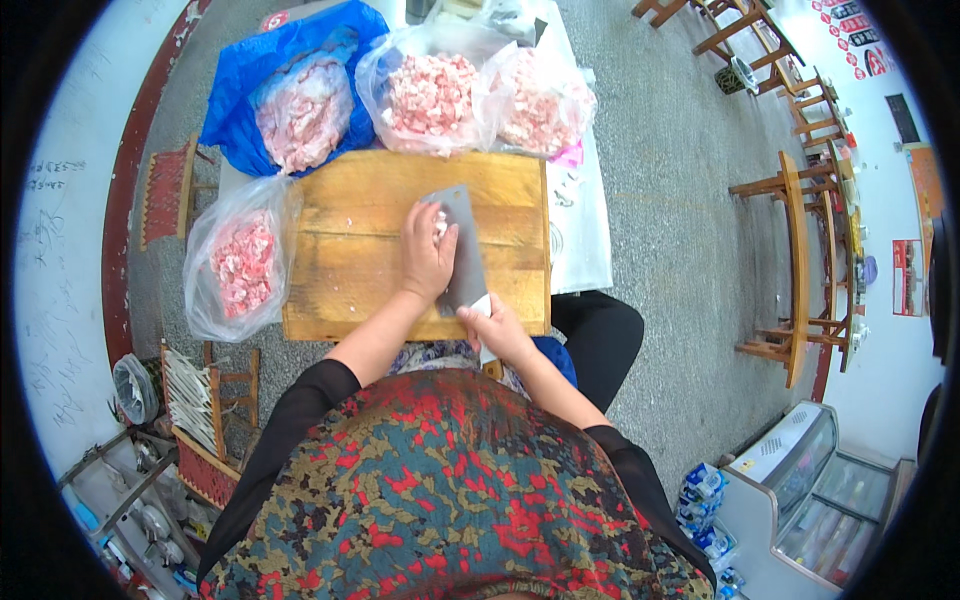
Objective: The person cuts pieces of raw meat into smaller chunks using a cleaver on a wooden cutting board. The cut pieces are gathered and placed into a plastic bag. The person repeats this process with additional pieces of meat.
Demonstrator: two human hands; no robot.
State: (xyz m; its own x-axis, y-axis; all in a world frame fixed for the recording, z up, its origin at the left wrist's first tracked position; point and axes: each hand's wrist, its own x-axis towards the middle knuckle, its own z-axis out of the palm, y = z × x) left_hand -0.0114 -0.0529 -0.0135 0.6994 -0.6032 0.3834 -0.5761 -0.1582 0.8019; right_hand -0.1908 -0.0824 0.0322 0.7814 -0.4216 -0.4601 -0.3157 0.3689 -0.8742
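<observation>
My right hand (501, 330) grips the pale handle of a cleaver (466, 240), whose broad steel blade points away from me over a wooden cutting board (345, 262). Against the left side of the blade, my left hand (429, 251) cups a few pale meat pieces (441, 223) between thumb and fingers; most of them are hidden. Tiny meat scraps dot the board. Left of it lies a clear plastic bag of pink chopped meat (244, 262). Beyond the board are a blue plastic bag (232, 97) holding a large meat slab (307, 120), and two clear bags of diced meat (433, 94), (536, 105).
The board rests on a table with a pale cover (581, 232). A low red woven stool (166, 195) stands at left, near a metal rack (131, 495). Wooden benches (796, 270) line the right wall, and a glass-topped freezer (817, 495) stands at lower right.
</observation>
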